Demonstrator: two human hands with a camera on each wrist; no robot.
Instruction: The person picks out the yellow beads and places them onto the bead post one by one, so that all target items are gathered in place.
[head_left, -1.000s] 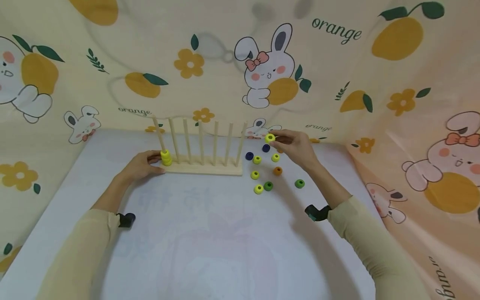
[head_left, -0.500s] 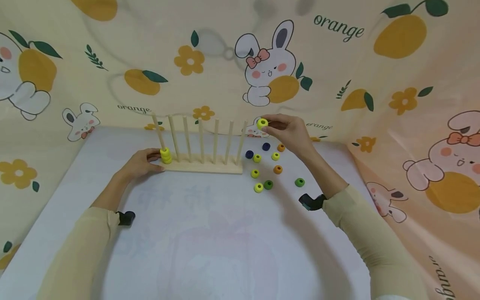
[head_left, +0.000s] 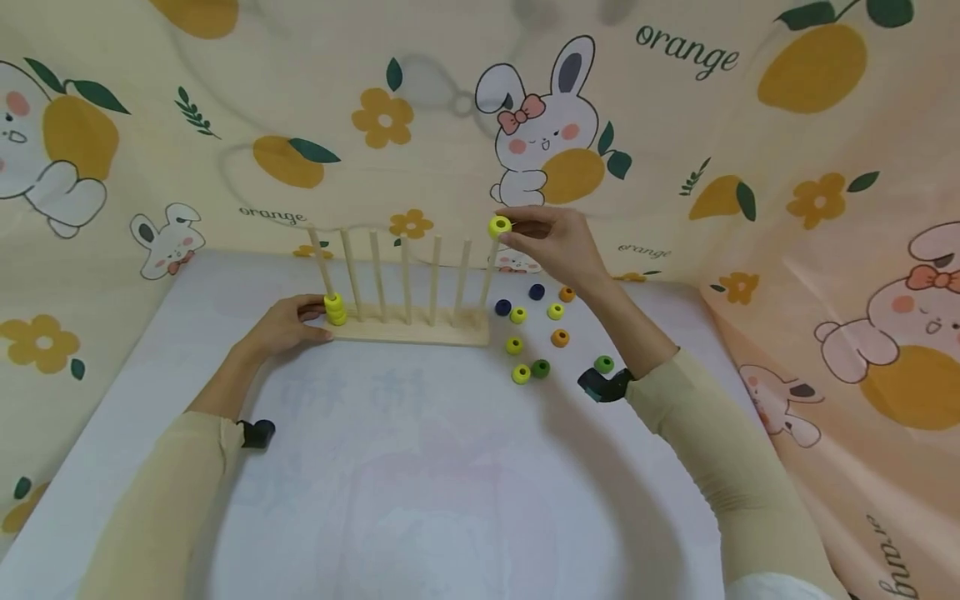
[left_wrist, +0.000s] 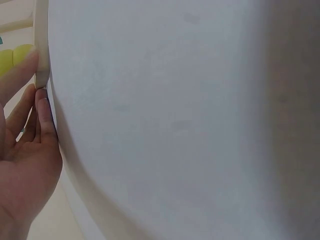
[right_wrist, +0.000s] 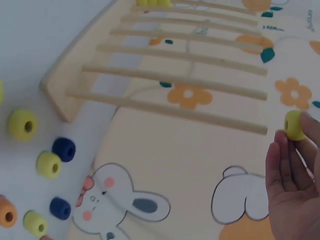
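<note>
A wooden peg rack (head_left: 412, 335) with several upright pegs stands at the back of the table. Yellow beads (head_left: 335, 311) are stacked low on its leftmost peg. My left hand (head_left: 287, 327) holds the left end of the rack's base, thumb and fingers on either side of it in the left wrist view. Pinched between thumb and fingertips of my right hand (head_left: 561, 243) is a yellow bead (right_wrist: 295, 125). That bead is just beyond the tip of the rightmost peg (right_wrist: 200, 116), with a small gap between them in the right wrist view.
Loose beads lie right of the rack: several yellow ones (head_left: 513, 345), two dark blue (head_left: 503, 307), two orange (head_left: 560, 337) and two green (head_left: 603, 364). A patterned cloth (head_left: 435, 175) hangs behind the white table (head_left: 420, 483).
My right hand has moved left and up with the yellow bead, from above the loose beads to the rightmost peg's top. The left hand keeps its place on the rack.
</note>
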